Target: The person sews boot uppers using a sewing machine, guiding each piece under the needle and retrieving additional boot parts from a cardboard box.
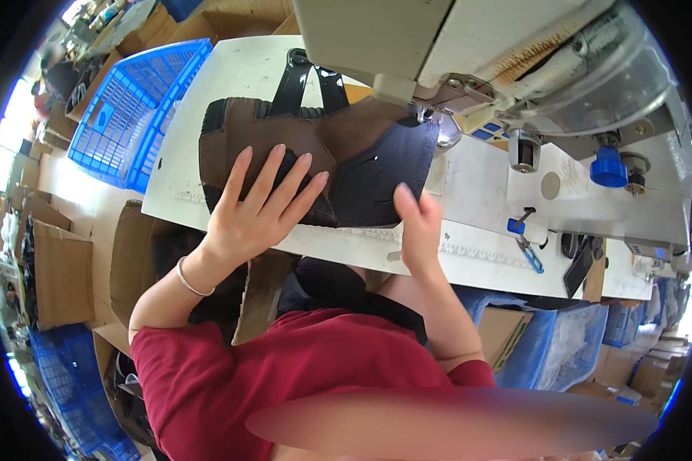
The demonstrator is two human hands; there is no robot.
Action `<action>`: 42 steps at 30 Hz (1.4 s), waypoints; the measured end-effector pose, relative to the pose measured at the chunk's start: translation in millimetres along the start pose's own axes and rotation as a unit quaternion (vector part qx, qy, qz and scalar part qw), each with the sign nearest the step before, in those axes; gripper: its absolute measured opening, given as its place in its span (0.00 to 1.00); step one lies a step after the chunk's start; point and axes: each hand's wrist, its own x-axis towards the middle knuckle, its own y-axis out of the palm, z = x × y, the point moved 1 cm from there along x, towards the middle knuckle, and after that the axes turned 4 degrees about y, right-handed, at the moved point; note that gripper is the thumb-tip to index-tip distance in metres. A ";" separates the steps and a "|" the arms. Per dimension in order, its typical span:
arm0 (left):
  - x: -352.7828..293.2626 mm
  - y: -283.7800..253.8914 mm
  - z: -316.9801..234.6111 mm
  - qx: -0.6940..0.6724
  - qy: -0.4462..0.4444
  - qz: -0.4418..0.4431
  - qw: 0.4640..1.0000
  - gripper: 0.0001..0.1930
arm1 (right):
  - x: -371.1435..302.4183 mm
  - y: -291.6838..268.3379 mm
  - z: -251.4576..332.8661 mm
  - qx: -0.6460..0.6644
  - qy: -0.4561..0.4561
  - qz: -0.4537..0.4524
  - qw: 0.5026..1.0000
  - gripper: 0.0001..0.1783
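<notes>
A brown and black leather piece (277, 134), which looks like a boot upper, lies on the white table under the sewing machine head (438, 100). Glossy black straps (291, 84) stick up from its far edge. My left hand (261, 200) rests flat on its brown part, fingers spread. At the near right corner of the black panel (380, 173), my right hand (421, 227) grips the edge, thumb on top and the other fingers mostly hidden and a little blurred. The panel's far right edge sits by the machine's presser area (430, 115).
A blue plastic basket (142, 107) stands left of the table (184, 165). Blue-handled thread snips (530, 253) and a dark phone (579, 269) lie at the right. Printed rulers (477, 252) run along the near edge. Cardboard boxes (63, 273) surround the seat.
</notes>
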 end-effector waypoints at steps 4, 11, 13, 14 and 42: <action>-4.3 1.1 4.5 0.029 0.050 -0.030 0.998 0.21 | -23.1 -10.5 -14.5 -0.058 -0.080 0.064 0.993 0.14; -3.9 -2.2 14.7 -0.034 0.086 -0.107 0.990 0.15 | -22.7 -10.7 -22.4 0.003 -0.077 0.066 0.995 0.13; 0.2 -4.3 16.8 -0.041 0.085 -0.093 0.991 0.15 | -20.7 -9.3 -19.1 0.060 -0.081 0.048 0.994 0.13; 2.9 -4.9 18.1 -0.042 0.083 -0.094 0.991 0.15 | -19.3 -8.8 -17.3 0.056 -0.071 0.043 0.995 0.13; 86.7 19.2 94.5 -0.189 0.076 -0.002 0.979 0.24 | -22.2 -41.6 -7.0 -0.179 -0.123 -0.050 0.975 0.09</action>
